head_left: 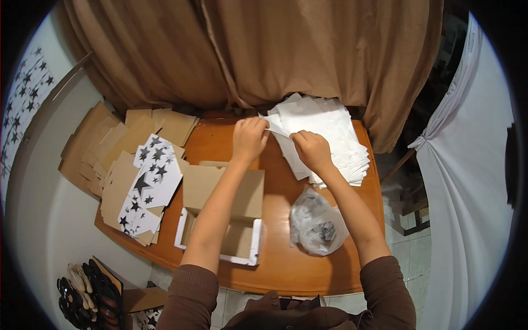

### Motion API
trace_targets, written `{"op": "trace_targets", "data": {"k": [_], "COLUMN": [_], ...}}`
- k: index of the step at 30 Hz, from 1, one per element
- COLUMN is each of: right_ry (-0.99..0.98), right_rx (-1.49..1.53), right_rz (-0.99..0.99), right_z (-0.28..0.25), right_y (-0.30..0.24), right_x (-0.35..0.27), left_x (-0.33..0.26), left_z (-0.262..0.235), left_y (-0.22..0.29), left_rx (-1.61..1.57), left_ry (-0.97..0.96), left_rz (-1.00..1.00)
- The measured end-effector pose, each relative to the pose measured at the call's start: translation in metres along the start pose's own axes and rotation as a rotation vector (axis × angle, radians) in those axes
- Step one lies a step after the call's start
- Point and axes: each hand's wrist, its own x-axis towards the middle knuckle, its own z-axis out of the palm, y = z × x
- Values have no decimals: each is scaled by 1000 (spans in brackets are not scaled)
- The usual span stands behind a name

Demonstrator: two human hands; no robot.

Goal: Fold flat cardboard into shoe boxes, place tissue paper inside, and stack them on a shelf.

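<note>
Both my hands are stretched out over the far side of the wooden table. My left hand (250,140) is closed, pinching the edge of a white paper sheet (279,132). My right hand (312,149) pinches the same sheet a little further right, beside a loose pile of white paper sheets (322,118). How far the sheet extends beyond my fingers is hard to tell against the pile. Under my left forearm stands an open cardboard box (240,242), brown inside with white outer edges, its lid raised; my arm hides part of it.
A clear plastic bag (311,220) with dark bits inside lies near my right forearm. Flattened brown cardboard (118,143) and white pieces with black stars (159,170) cover the table's left. Brown curtains (286,49) hang behind the table. Shoes (77,291) sit at lower left.
</note>
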Motion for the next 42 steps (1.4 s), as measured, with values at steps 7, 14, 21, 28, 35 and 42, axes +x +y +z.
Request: {"op": "trace_targets", "data": {"k": [7,14,21,28,35,42], "right_ry": [171,-161,-449,-562,-685,-764], "right_rx": [82,126,114,211,200,-178], "right_rz": [-147,-264,-136,116,202,160], "right_z": [0,53,46,13,-6,-15], "right_y": [-147,-225,-236,-215,-207,-221], "right_x": [59,11,-75,-112,-128,-102], "left_x": [-45,-197,-275,-274,-273,-283], "left_z": [-180,-229,-210,-187,-174,-158], "left_y": [-31,-57,-16,25,30,-31], "left_rx": [98,235,-67,-352,-518,-311], "left_ry": [118,-119,-243,-258,-396,-504], "left_rz": [232,222,211,209,162,164]}}
